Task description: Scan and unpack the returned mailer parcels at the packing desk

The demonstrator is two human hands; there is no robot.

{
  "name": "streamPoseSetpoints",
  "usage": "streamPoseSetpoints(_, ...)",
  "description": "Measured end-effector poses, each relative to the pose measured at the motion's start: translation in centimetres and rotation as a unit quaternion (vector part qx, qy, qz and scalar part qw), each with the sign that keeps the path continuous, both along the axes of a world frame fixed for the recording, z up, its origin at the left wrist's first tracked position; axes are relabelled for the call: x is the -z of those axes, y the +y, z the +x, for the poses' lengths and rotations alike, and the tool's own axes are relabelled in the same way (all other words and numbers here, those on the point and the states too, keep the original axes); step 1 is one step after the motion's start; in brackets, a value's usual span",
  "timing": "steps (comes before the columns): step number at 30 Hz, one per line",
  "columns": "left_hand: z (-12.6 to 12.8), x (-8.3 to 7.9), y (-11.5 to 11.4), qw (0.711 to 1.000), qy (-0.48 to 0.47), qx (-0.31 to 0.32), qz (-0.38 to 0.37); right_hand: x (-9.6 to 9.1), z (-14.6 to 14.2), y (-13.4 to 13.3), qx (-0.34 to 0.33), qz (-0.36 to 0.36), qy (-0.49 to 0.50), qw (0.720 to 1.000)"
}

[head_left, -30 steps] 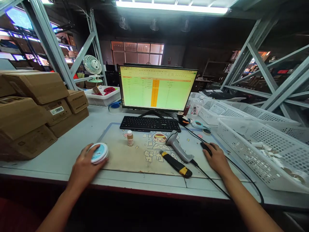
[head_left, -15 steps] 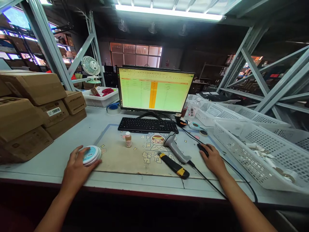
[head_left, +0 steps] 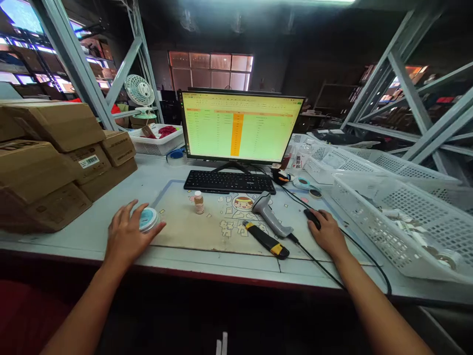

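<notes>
My left hand (head_left: 127,234) is at the left of the desk with its fingers spread. It partly covers a low round white tub (head_left: 148,220) with a pale blue labelled top; thumb and forefinger are close beside it, and any contact is hard to make out. Over on the right, my right hand (head_left: 327,231) rests on a black computer mouse (head_left: 312,218). Between the hands, a small amber bottle (head_left: 198,203) with a white cap stands upright on the printed desk mat (head_left: 192,234). A grey barcode scanner (head_left: 272,217) and a black-and-yellow utility knife (head_left: 266,240) lie nearer the right hand.
A monitor (head_left: 240,125) showing a spreadsheet stands behind the black keyboard (head_left: 229,182). Cardboard boxes (head_left: 55,123) are stacked at the left. White perforated baskets (head_left: 388,241) line the right side. The scanner's cable (head_left: 318,266) runs over the desk's front edge.
My left hand has loosened from around the round tub, its fingers lifting and spreading. My right hand stays on the mouse. The camera view has tilted slightly down.
</notes>
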State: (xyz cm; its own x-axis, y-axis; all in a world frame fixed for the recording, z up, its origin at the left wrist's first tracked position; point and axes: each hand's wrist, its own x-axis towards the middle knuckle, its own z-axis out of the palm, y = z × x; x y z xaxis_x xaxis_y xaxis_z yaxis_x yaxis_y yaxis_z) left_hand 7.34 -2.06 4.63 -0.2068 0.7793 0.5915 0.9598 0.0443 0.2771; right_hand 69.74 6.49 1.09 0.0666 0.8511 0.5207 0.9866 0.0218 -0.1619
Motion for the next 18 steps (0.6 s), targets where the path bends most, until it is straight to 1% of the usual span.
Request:
streamPoseSetpoints(2, 1.7, -1.2, 0.3, 0.998, 0.004, 0.036, 0.050, 0.1, 0.1, 0.1, 0.001, 0.003, 0.003, 1.000)
streamPoseSetpoints(4, 3.7, -2.5, 0.7, 0.993, 0.001, 0.089, 0.083, 0.4, 0.2, 0.2, -0.006, 0.008, 0.006, 1.000)
streamPoseSetpoints(6, 5.9, -3.6, 1.1, 0.982, -0.003, 0.160, 0.097, 0.7, 0.5, 0.4, -0.019, 0.019, 0.008, 1.000)
streamPoseSetpoints(8, 8.3, -4.3, 1.6, 0.970, -0.016, 0.224, 0.095, 0.9, 0.8, 0.6, -0.028, 0.030, 0.010, 0.999)
streamPoseSetpoints(10, 10.9, -4.6, 2.5, 0.953, -0.037, 0.292, 0.063, 1.1, 1.0, 0.9, -0.027, 0.030, 0.009, 0.999)
streamPoseSetpoints(12, 13.8, -4.5, 3.8, 0.930, -0.057, 0.363, -0.001, 1.1, 1.0, 1.0, -0.020, 0.019, 0.006, 1.000)
streamPoseSetpoints(13, 15.3, -4.3, 4.7, 0.919, -0.061, 0.387, -0.035, 1.0, 1.0, 0.9, -0.017, 0.014, 0.005, 1.000)
streamPoseSetpoints(15, 18.2, -3.8, 6.6, 0.908, -0.050, 0.406, -0.095, 0.9, 0.8, 0.8, -0.017, 0.014, 0.004, 1.000)
streamPoseSetpoints(18, 21.9, -3.3, 9.9, 0.906, 0.001, 0.391, -0.160, 0.7, 0.5, 0.5, -0.013, 0.019, 0.001, 1.000)
